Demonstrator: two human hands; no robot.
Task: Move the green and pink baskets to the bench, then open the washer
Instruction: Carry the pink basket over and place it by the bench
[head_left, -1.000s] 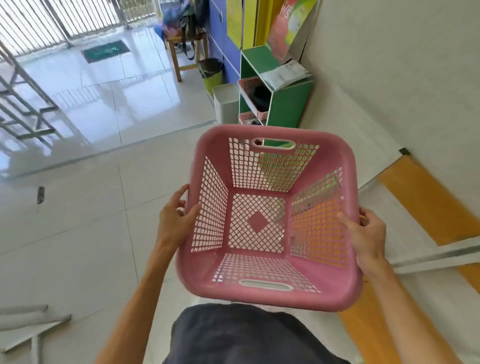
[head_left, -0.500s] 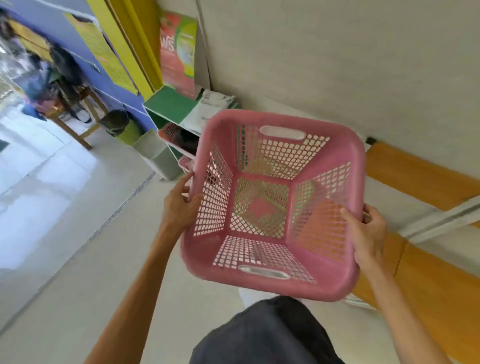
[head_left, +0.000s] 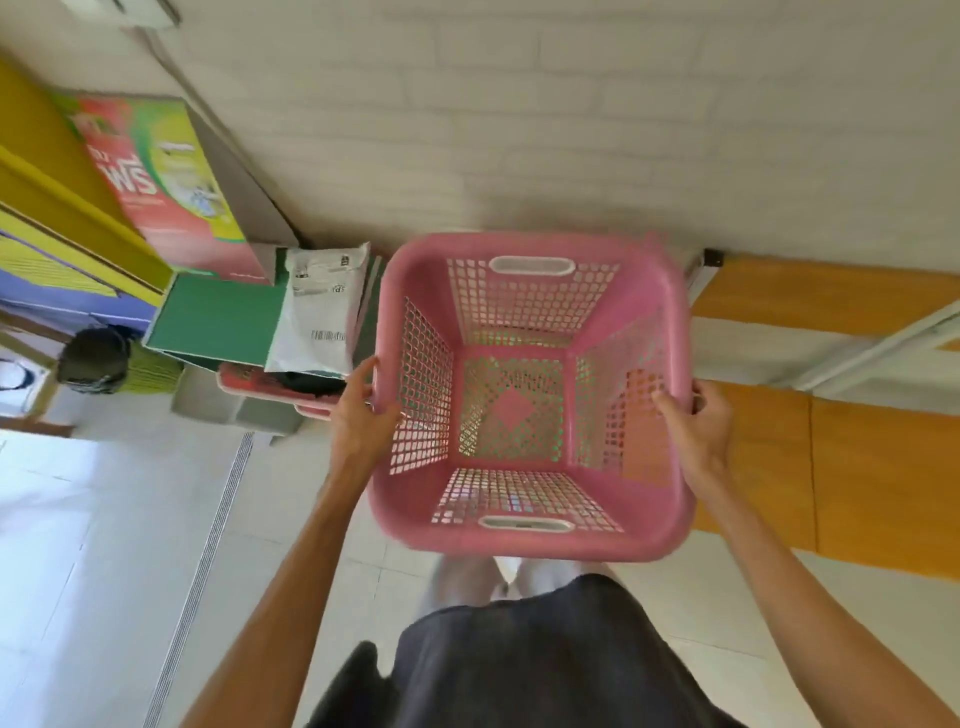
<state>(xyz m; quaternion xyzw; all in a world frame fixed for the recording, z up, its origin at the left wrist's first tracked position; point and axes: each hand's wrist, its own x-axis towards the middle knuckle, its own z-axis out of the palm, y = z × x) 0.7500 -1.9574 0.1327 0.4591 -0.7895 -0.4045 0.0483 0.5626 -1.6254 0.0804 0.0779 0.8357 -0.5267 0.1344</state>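
While we carried the pink basket (head_left: 530, 395) in front of us, both hands gripped its side rims: our left hand (head_left: 358, 415) was wrapped over the left rim, thumb inside against the mesh wall and fingers underneath, and our right hand (head_left: 696, 421) was closed on the right rim the same way. The basket was empty, tilted a little toward us, and hung in the air above the pale floor (head_left: 130, 519), not resting on anything. Through the mesh bottom we caught green tints, but we could not tell whether that was the green basket or the green shelf (head_left: 218, 322) showing behind. The orange bench (head_left: 831, 296) ran along the wall (head_left: 519, 130) just to the right of the basket, with a lower orange section nearer us.

To do this step well, we judged that we should swing the basket rightward over the bench seat and level it first, since a tilted base would likely rock on landing. We thought it wise to set the far edge close to the wall so the whole base sat on the board, and to loosen our grip only once the weight had settled. The washer was not in view, so we could not plan that part from here.
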